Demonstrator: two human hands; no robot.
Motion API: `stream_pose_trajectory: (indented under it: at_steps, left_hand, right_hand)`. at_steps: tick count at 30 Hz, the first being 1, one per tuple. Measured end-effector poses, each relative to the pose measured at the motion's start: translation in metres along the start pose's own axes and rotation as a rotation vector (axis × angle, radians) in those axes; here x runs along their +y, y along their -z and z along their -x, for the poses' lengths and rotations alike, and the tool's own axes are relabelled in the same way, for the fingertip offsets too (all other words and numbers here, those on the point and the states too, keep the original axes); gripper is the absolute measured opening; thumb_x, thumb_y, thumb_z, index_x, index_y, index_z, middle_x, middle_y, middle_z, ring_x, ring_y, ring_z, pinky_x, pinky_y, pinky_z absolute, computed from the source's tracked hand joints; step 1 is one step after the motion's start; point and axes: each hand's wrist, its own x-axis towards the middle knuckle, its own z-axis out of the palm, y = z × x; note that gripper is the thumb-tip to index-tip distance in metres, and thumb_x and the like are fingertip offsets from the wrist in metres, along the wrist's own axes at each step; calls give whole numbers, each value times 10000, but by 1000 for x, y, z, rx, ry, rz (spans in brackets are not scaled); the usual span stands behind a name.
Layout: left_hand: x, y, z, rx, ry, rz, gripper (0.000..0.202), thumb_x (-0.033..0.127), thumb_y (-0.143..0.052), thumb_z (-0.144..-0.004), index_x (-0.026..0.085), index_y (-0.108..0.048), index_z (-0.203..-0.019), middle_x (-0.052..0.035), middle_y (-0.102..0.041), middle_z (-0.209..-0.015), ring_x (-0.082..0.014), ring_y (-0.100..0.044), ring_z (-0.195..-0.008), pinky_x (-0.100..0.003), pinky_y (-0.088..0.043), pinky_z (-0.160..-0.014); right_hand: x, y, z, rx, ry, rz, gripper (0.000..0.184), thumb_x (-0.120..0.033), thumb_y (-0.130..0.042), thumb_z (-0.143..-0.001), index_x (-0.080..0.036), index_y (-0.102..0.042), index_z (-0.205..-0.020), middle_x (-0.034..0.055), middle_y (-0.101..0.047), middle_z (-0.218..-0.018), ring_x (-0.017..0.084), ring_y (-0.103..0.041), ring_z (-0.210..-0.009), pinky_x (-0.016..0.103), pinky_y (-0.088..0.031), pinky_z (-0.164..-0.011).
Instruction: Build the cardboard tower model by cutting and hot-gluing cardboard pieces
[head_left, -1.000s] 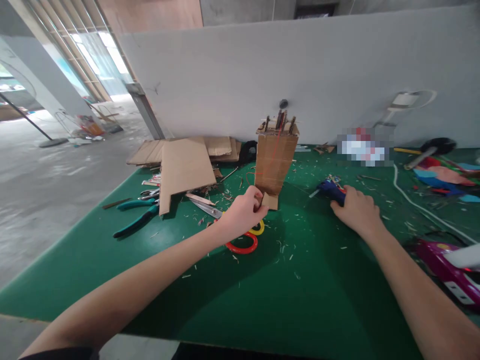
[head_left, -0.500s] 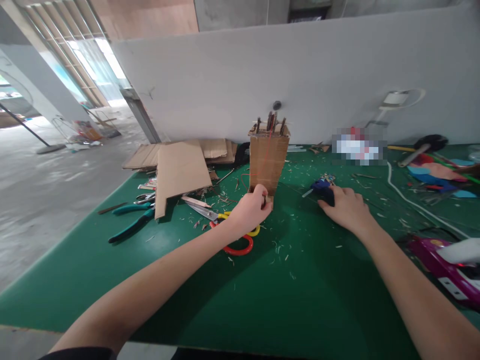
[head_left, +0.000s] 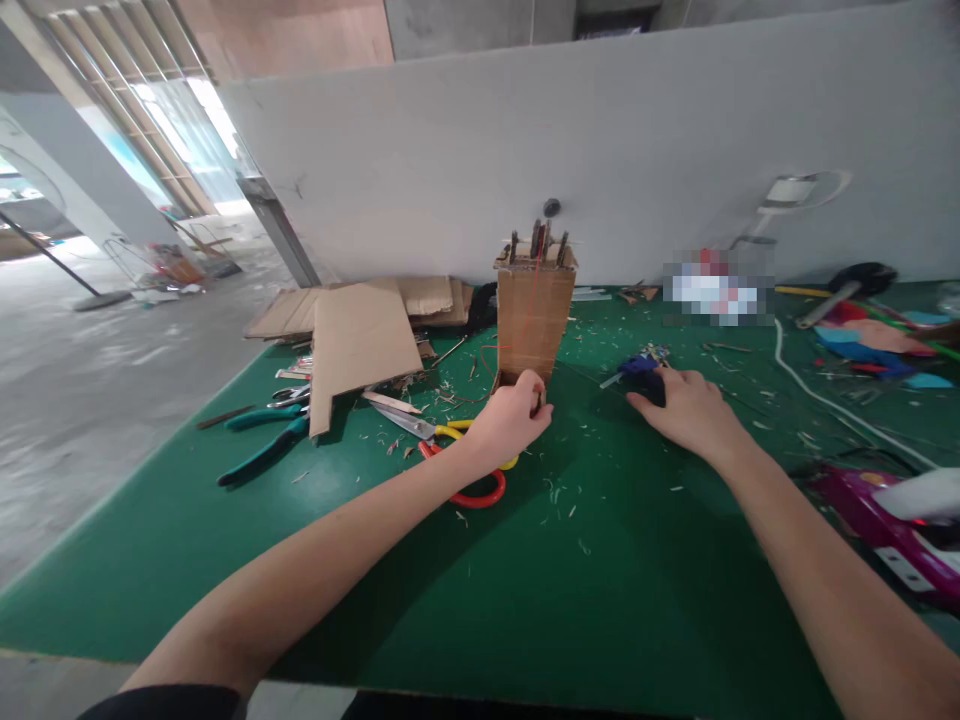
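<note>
A tall cardboard box [head_left: 531, 315] stands upright, with several dark upright pieces on top and a thin red thread down its front. My left hand [head_left: 514, 415] is at its base, fingers curled in a pinch; whatever they hold is hidden. Under that wrist lie scissors [head_left: 480, 495] with red and yellow handles. My right hand [head_left: 686, 410] rests on a dark blue tool [head_left: 643, 375], thumb on the near side and fingers over it. A short translucent stick [head_left: 611, 381] pokes out of the tool's left end.
Flat cardboard sheets [head_left: 367, 335] lie at back left, beside green-handled pliers [head_left: 266, 445]. A magenta power strip [head_left: 881, 525] and a white cable [head_left: 825, 400] are on the right. Scraps litter the green table [head_left: 570, 610], backed by a white panel [head_left: 420, 160].
My right hand has shifted slightly left and farther over the dark blue tool. My left hand has moved a little at the base of the box, its fingers still curled.
</note>
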Motion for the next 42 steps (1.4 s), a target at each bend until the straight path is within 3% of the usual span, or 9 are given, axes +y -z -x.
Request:
stream_pose_trajectory:
  at_steps: [31, 42]
  left_hand:
    - [-3, -4, -5, -35, -31, -124, 150, 257, -529, -840, 200, -452, -956, 67, -505, -610, -108, -485, -558, -245, -348, -557]
    - [7, 6, 2, -119, -15, -177, 252, 362, -563, -832, 200, -493, -1013, 19, -600, -695, -131, -551, -609, -245, -366, -532]
  right_hand:
    - [-6, 5, 3, -8, 12, 73, 621, -556, -342, -846, -99, -491, -1241, 218, -568, -1142, 384, -549, -1035, 485, -437, -810]
    - [-6, 4, 3, -2, 12, 78, 591, -541, -361, -846, -108, -483, -1228, 222, -558, -1143, 385, -546, -1019, 489, -435, -796]
